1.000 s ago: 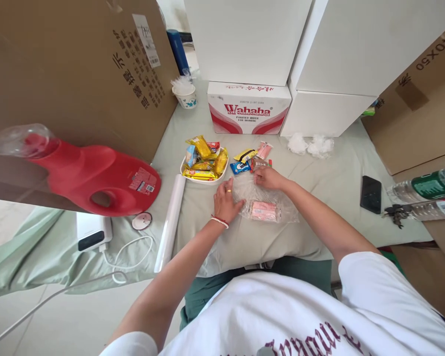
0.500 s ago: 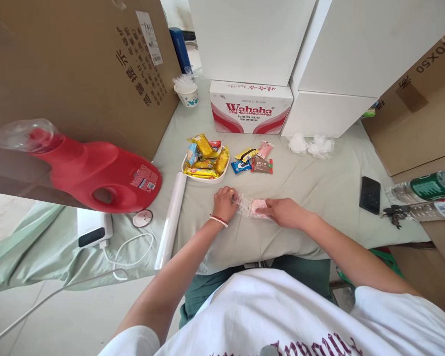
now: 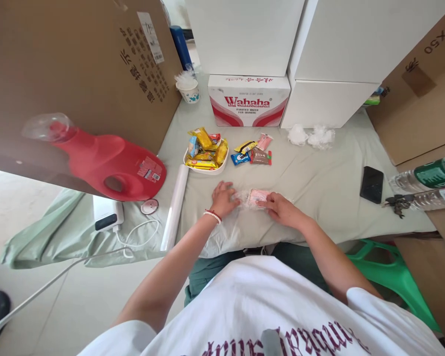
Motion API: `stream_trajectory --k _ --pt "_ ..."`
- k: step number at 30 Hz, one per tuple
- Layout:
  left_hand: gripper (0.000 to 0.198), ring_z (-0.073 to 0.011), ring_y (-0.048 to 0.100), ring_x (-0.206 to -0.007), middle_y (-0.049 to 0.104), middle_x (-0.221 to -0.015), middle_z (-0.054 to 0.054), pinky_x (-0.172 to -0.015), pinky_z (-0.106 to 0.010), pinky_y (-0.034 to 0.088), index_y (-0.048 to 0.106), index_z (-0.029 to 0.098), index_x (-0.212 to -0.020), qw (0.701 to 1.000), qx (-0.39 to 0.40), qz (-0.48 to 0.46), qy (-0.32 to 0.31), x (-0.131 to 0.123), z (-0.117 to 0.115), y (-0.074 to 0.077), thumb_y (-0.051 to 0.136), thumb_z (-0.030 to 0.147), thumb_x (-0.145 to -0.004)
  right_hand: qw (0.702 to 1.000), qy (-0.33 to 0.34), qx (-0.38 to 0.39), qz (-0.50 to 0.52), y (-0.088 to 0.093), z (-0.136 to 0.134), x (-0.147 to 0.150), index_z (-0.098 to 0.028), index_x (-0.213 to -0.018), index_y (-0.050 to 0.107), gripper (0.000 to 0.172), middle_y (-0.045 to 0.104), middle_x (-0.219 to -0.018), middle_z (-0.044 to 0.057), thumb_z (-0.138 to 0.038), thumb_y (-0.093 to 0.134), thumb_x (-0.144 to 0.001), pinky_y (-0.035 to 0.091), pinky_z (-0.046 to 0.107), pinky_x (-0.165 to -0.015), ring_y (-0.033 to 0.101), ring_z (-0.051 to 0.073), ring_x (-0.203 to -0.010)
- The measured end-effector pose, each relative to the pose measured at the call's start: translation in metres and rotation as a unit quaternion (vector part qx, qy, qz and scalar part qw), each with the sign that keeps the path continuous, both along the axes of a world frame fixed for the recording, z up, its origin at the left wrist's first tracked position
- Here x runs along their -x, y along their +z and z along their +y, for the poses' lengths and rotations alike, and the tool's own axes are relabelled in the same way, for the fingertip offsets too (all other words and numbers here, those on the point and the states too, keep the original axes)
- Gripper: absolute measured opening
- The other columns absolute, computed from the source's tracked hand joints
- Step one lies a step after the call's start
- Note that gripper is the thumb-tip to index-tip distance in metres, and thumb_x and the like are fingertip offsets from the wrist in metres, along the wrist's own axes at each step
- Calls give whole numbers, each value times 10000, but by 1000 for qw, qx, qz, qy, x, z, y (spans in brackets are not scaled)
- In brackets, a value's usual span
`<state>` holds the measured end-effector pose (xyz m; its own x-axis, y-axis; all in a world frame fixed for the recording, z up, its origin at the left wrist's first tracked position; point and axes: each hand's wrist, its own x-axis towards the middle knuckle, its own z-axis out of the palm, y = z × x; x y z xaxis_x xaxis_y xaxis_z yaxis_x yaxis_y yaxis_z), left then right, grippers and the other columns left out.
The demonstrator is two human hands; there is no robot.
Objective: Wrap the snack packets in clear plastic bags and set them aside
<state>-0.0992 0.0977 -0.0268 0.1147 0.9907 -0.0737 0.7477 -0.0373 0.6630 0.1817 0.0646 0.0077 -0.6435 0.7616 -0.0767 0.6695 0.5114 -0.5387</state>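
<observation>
A pink packet [image 3: 258, 197] lies near the table's front edge with clear plastic film [image 3: 242, 199] around it. My right hand [image 3: 282, 209] grips the packet's right end, thumb and fingers closed on it. At the packet's left, my left hand [image 3: 223, 199] rests on the film with its fingers apart. A white dish [image 3: 207, 171] of yellow, blue and red wrapped snacks stands beyond my left hand. Several small packets lie beside the dish: a yellow one [image 3: 245, 147], a blue one [image 3: 241, 158], a pink one [image 3: 264, 142] and a brown one [image 3: 261, 157].
A clear film roll [image 3: 174, 210] and a red jug [image 3: 120, 165] are at left, near a white power bank [image 3: 107, 212]. A Wahaba-printed box [image 3: 249, 101] stands at the back. Crumpled plastic [image 3: 321, 137], a black phone [image 3: 372, 184] and bottles [image 3: 435, 174] are at right.
My left hand has loosened its pinch and spread its fingers over the film. The pink packet lies flatter, with my right hand now at its right end. The camera view has shifted slightly.
</observation>
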Motion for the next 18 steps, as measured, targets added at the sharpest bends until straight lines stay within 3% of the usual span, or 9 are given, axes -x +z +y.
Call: stream_trajectory --k 2,5,8,11,13,15,17,18 --pt "162 -253 666 -1006 711 -1028 -57 -930 -419 546 653 226 -876 1000 4 -31 0 -4 -11 7 733 340 -793 1000 6 1 18 -2 1 -2 -294 -1402 669 450 595 -1180 101 -195 580 -972 506 398 -989 575 241 -1069" --pt "48 -172 629 -760 652 -842 -1 -751 -322 551 610 226 -856 996 -13 -84 24 -27 -24 18 637 257 -834 1000 4 -5 20 -5 1 1 -279 -1366 693 419 601 -1178 102 -216 611 -960 505 424 -1005 568 248 -1073" --pt "40 -197 649 -848 664 -923 -47 -811 -349 558 633 215 -890 996 -49 -72 -3 -64 -35 24 603 234 -872 999 -10 -20 33 -6 0 6 -223 -1254 739 346 612 -1179 117 -184 618 -932 507 433 -1003 565 254 -1075" --pt "229 -276 636 -1094 667 -1157 -139 -957 -434 533 663 184 -1116 993 -98 10 -60 -92 -50 23 547 244 -927 995 -20 -6 98 -7 -3 0 -209 -1178 754 306 646 -1152 111 -170 587 -925 519 422 -997 596 249 -1080" --pt "402 -328 584 -1216 620 -1338 -186 -987 -481 501 608 163 -1300 985 -118 87 -94 -99 -61 19 554 215 -906 985 -95 1 147 -9 -6 -12 -227 -1190 742 342 676 -1113 93 -171 490 -965 536 405 -974 632 229 -1048" --pt "543 -358 542 -1284 563 -1455 -203 -969 -490 483 535 162 -1417 974 -123 149 -117 -101 -69 16 569 182 -876 961 -233 -31 144 -14 -9 -25 -231 -1234 720 363 682 -1122 105 -227 441 -1002 540 432 -974 641 242 -1047" --pt "582 -362 529 -1306 549 -1481 -205 -937 -474 473 505 171 -1455 967 -123 184 -123 -102 -72 14 558 158 -876 932 -343 -75 84 -21 -12 -35 -211 -1240 713 345 658 -1191 150 -364 547 -979 523 507 -997 610 305 -1109" --pt "581 -357 533 -1302 556 -1471 -203 -920 -464 470 502 175 -1460 966 -122 194 -122 -103 -72 14 548 150 -882 926 -363 -88 52 -25 -14 -38 -203 -1212 720 364 639 -1244 171 -419 629 -933 508 539 -1014 582 340 -1159"
